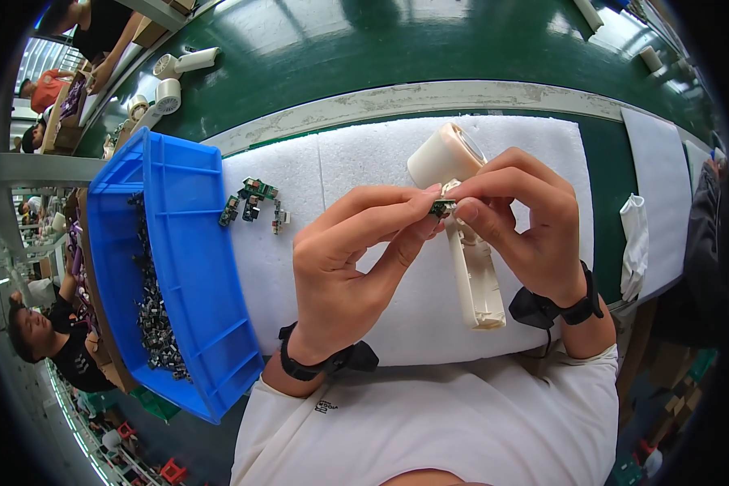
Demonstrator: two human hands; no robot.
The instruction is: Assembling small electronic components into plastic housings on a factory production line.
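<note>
My left hand (355,251) and my right hand (520,217) meet over a white foam mat (356,162). Between their fingertips they pinch a small green circuit board (441,208). Under my hands lies a cream handheld fan body (471,267), its round head (444,154) pointing away from me and its open handle toward me. My right hand partly hides the fan's middle. Both wrists wear black straps. Several more small green circuit boards (253,201) lie loose on the mat to the left.
A blue plastic bin (190,267) holding many small dark parts stands at the mat's left edge. A green conveyor belt (364,49) runs beyond, carrying white fans (178,69). A white glove (634,239) lies at the right. Other people work along the left side.
</note>
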